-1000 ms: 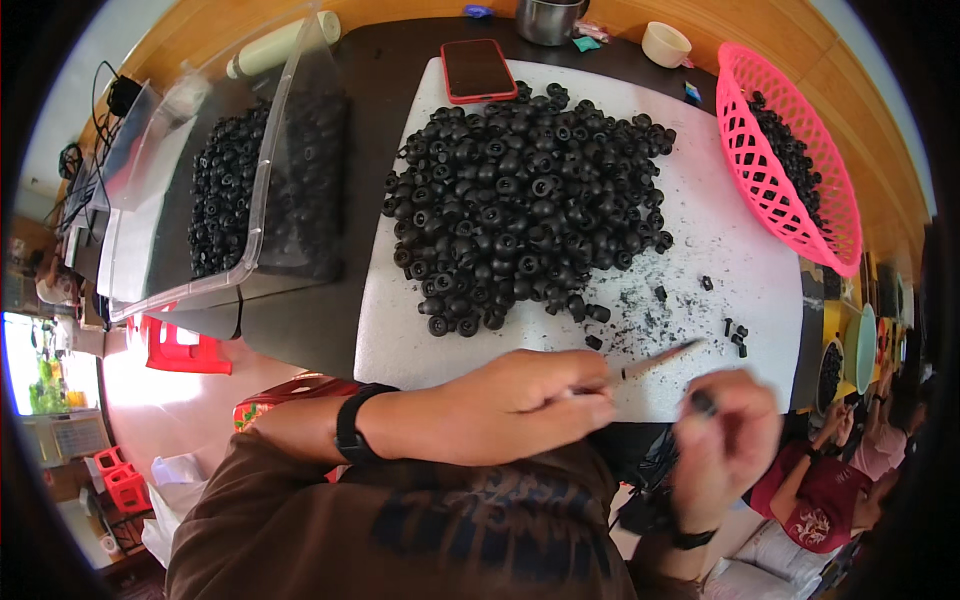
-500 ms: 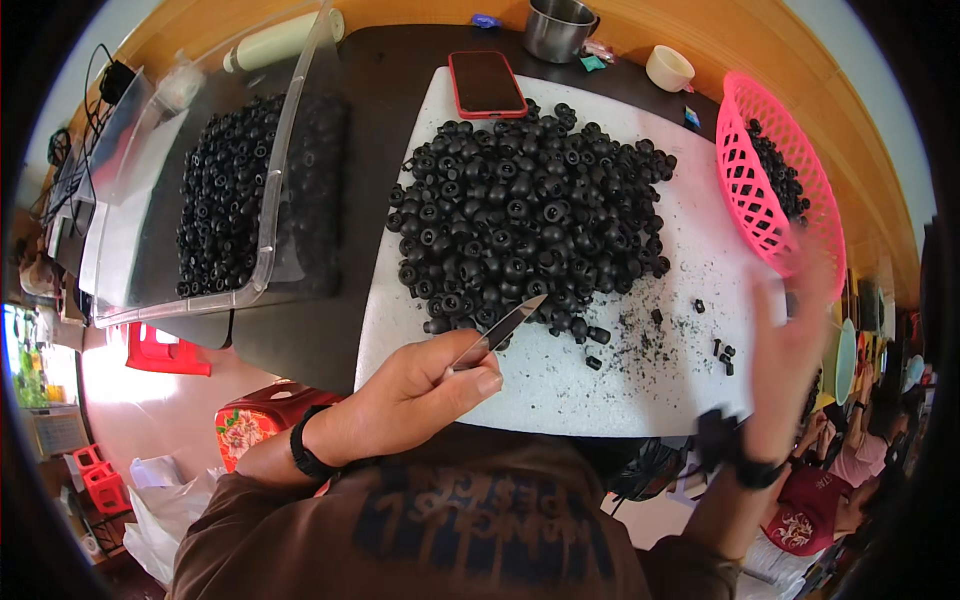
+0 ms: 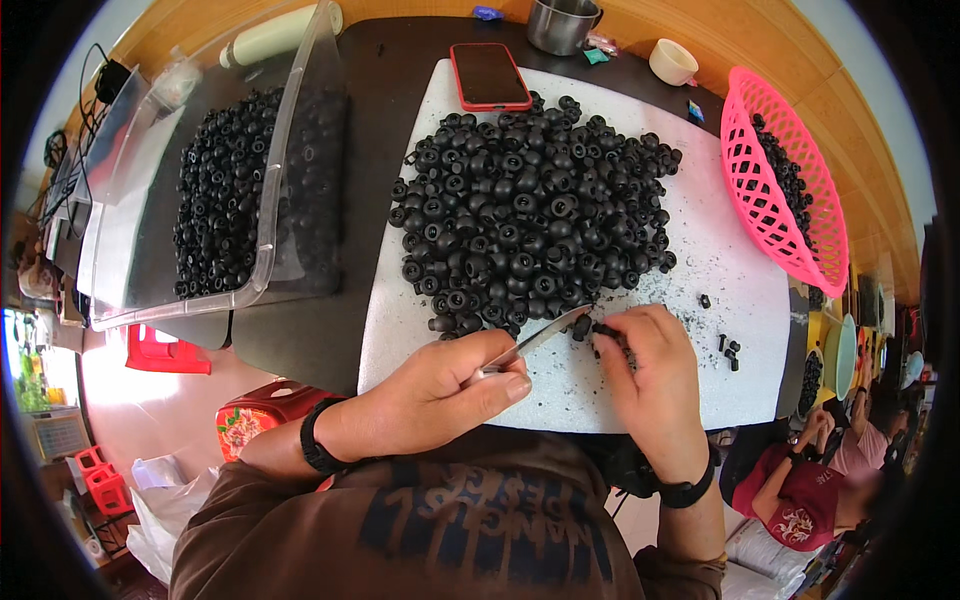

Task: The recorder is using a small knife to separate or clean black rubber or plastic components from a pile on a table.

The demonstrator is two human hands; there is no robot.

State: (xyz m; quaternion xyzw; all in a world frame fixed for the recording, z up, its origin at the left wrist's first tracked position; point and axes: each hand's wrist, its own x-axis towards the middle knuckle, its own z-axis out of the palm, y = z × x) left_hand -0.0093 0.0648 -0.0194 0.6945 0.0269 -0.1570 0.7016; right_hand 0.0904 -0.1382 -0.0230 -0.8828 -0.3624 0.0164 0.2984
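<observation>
My left hand [image 3: 455,385] is closed round the handle of a small knife [image 3: 545,335], its blade pointing to the upper right. At the pile's near edge, the thumb and forefinger of my right hand [image 3: 655,375] close on a small black part [image 3: 602,330], partly hidden by the fingers. The knife tip lies close to another black part [image 3: 582,326] beside them. In front of both hands is a heap of round, hollow black parts [image 3: 530,205] on a white foam board [image 3: 400,330].
Left stands a clear plastic bin [image 3: 265,265] holding similar black parts. A pink basket [image 3: 750,195] with more parts is at the right. A red-edged phone [image 3: 490,75], metal pot [image 3: 563,25] and cream cup [image 3: 673,62] line the far side. Black scraps [image 3: 730,350] lie on the board.
My right hand has come from beside the pink basket, left and down to the near edge of the pile. My left hand keeps the knife, having shifted slightly right.
</observation>
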